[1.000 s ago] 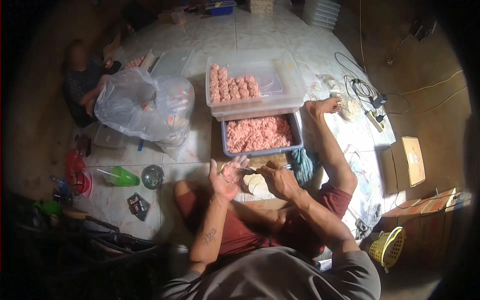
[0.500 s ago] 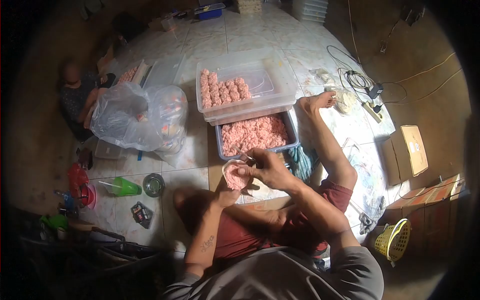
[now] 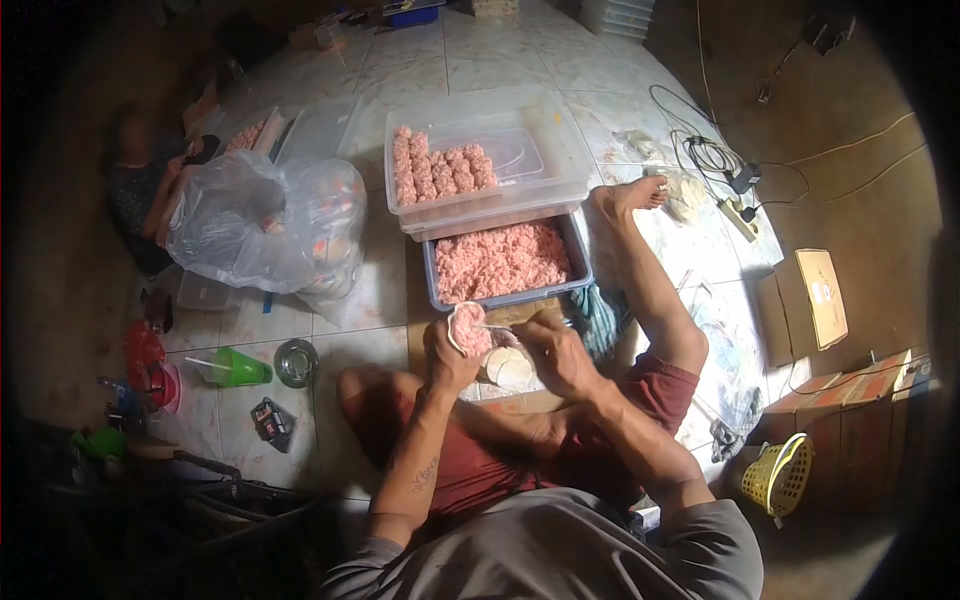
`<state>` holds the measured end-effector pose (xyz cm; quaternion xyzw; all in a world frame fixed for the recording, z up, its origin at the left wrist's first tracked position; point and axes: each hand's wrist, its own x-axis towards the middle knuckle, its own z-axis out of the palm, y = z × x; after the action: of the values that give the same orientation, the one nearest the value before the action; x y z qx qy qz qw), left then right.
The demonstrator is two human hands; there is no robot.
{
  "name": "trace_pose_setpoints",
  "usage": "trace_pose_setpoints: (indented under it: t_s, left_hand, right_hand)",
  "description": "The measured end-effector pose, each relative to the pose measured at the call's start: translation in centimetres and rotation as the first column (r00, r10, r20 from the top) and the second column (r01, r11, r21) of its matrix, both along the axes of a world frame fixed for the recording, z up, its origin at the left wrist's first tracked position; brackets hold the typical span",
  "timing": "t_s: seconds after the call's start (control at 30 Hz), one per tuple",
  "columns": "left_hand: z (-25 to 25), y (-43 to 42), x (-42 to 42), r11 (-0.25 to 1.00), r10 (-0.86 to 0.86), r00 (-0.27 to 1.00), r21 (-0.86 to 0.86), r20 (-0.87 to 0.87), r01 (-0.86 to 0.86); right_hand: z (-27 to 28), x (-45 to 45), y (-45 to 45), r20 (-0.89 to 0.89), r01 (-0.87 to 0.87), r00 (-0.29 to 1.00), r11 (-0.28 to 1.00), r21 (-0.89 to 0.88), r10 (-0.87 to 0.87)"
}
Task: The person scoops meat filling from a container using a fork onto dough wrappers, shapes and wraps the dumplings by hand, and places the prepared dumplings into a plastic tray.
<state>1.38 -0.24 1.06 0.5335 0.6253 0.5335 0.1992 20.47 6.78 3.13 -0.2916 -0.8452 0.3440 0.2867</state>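
My left hand (image 3: 452,362) is closed round a pale round wrapper filled with pink minced meat (image 3: 468,330). My right hand (image 3: 562,355) grips a thin metal utensil (image 3: 497,327) whose end reaches the meat. Below and between the hands lies a stack of pale round wrappers (image 3: 508,368). Just beyond them a dark blue-grey tray (image 3: 430,270) holds loose pink mince (image 3: 500,262). A clear plastic box (image 3: 560,150) rests over the tray's far edge, with rows of meat-filled pieces (image 3: 440,170) at its left side.
Left are a large plastic bag (image 3: 225,230), a green cup (image 3: 243,368) and a glass ashtray (image 3: 296,362). Another person (image 3: 140,195) sits at the far left. On the right are cables (image 3: 710,155), a power strip (image 3: 738,220) and a yellow basket (image 3: 775,480).
My left hand went from open to closed round the filled wrapper. My right hand came in over the meat, then drew back right with the utensil pointing at it.
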Motion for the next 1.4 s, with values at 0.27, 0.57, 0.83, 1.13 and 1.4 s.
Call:
trace_pose_setpoints:
  t_s: [0.27,0.57,0.83,1.13,1.4]
  left_hand:
    - [2.1,0.2,-0.5,0.987,0.106,0.991,0.126,-0.082,-0.095]
    - [-0.7,-0.1,-0.5,0.983,0.179,0.977,0.047,-0.112,-0.175]
    - [-0.7,-0.6,-2.3,0.999,-0.032,0.98,-0.014,0.197,0.036]
    - [-3.9,0.1,1.1,0.981,0.007,0.982,0.191,0.189,-0.044]
    - [0.0,-1.9,-2.0,0.985,-0.038,0.931,-0.143,0.362,0.096]
  right_hand:
    - [-3.7,1.6,-1.4,-0.326,-0.25,0.942,0.483,-0.839,-0.078]
    - [-1.1,0.7,-0.7,0.047,0.044,0.998,0.991,-0.124,-0.039]
    - [-3.9,1.9,-2.9,-0.284,-0.207,0.956,0.516,-0.831,-0.073]
    - [-2.5,-2.5,-4.6,-0.148,0.036,0.987,0.982,-0.187,-0.065]
    - [-5.1,1.4,-3.0,-0.163,0.04,0.968,0.764,-0.644,-0.189]
